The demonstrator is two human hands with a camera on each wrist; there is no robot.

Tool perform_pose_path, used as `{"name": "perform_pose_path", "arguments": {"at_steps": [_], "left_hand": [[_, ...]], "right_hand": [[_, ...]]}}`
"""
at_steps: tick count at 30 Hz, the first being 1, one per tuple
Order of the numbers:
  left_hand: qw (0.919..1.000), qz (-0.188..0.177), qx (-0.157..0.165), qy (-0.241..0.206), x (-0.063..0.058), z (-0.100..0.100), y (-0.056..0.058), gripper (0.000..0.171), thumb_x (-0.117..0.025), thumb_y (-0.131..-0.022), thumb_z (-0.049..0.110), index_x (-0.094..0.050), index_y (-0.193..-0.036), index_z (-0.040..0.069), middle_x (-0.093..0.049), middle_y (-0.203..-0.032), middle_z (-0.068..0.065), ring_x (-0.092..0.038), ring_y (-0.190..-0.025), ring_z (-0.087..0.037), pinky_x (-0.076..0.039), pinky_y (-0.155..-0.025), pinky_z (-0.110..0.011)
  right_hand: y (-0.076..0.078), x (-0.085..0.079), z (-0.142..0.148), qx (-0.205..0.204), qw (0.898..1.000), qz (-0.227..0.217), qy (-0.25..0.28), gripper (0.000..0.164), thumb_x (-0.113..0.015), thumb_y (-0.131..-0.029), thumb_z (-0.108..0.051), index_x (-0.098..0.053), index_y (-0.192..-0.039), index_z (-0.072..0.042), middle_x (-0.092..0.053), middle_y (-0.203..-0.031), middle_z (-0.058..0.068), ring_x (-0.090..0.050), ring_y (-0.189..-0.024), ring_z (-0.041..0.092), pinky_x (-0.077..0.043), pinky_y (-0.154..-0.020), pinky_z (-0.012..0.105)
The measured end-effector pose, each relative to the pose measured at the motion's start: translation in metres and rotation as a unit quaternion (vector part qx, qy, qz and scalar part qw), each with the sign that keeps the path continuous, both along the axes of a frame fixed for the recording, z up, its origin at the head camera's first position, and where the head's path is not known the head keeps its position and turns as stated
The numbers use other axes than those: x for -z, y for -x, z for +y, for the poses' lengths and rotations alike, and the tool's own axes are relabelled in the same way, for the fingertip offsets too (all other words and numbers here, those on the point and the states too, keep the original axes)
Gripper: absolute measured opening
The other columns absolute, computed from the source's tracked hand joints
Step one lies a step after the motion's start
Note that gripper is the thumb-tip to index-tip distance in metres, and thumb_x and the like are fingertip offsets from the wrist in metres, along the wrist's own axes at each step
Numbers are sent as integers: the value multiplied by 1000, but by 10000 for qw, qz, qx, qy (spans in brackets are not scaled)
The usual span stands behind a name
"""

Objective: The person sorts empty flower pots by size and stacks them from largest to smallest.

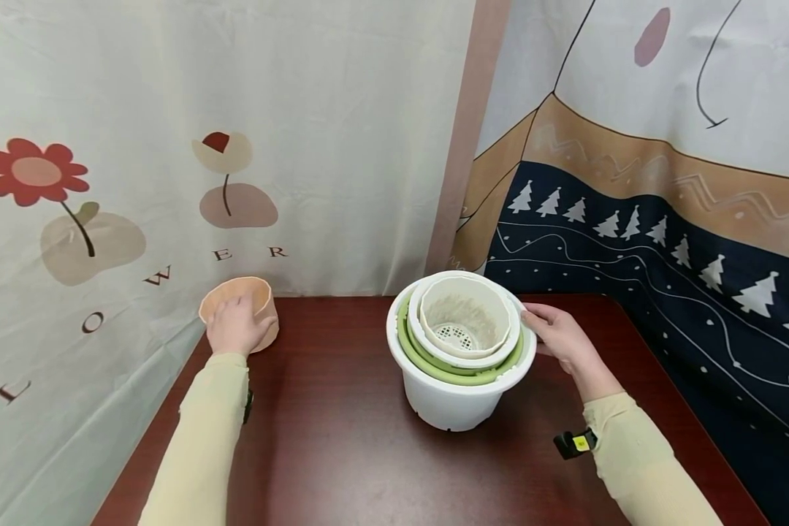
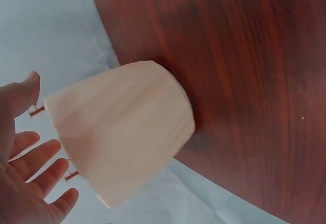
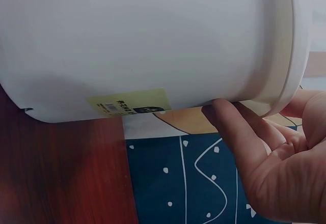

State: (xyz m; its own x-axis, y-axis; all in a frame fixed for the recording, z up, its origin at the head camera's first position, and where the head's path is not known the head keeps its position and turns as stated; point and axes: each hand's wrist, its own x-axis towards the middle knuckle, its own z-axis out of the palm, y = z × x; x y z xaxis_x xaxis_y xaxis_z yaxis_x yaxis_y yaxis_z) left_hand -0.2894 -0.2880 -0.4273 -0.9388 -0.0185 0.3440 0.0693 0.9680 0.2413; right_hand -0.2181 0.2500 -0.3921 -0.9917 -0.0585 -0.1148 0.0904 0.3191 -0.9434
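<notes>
In the head view a peach-coloured flower pot [image 1: 267, 340] stands at the table's back left. My left hand [image 1: 233, 325] reaches over its rim from the near side. The left wrist view shows the thumb and fingers spread apart beside the rim of the peach pot [image 2: 122, 132]. Right of centre stands a large white flower pot [image 1: 450, 405] with other pots nested in it: a green pot [image 1: 456, 378], a white one inside that, and a cream pot [image 1: 467, 307] with a perforated bottom. My right hand [image 1: 565, 340] grips the large pot's rim, fingers beneath its lip.
The dark red wooden table [image 1: 342, 438] carries both groups of pots. Behind it hangs a pale curtain [image 1: 342, 146] printed with flowers and letters. A navy cloth with white trees [image 1: 631, 248] hangs along the right. A yellow label [image 3: 130, 103] is stuck on the large pot.
</notes>
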Motion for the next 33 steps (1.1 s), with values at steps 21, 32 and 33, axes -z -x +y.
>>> {"name": "perform_pose_path", "arguments": {"at_steps": [21,32,33], "left_hand": [[9984,-443,-209,288,12,-6,-2,19,-63,-81,8,-58,-99,6,-63,-84,-22,-55,-81,-48,-37,-71,-58],[9982,-385,-345,305,15,-5,-4,29,-52,-80,-1,-64,-103,11,-64,-79,-19,-59,-79,-42,-37,-74,-57],[9983,-358,-342,315,15,-4,-4,30,-52,-80,-1,-64,-104,12,-64,-78,-19,-59,-79,-42,-37,-74,-58]], "right_hand": [[-1,-2,-2,19,10000,-8,-30,56,-49,-95,-34,-37,-139,-2,-43,-134,23,-59,-101,25,-51,-80,38],[-2,-2,-2,86,9999,-48,-70,56,-49,-95,-34,-37,-139,-2,-42,-135,22,-58,-102,24,-51,-81,36],[-2,-2,-2,90,9999,-53,-75,56,-49,-95,-34,-37,-139,-2,-42,-135,22,-58,-102,24,-52,-81,36]]}}
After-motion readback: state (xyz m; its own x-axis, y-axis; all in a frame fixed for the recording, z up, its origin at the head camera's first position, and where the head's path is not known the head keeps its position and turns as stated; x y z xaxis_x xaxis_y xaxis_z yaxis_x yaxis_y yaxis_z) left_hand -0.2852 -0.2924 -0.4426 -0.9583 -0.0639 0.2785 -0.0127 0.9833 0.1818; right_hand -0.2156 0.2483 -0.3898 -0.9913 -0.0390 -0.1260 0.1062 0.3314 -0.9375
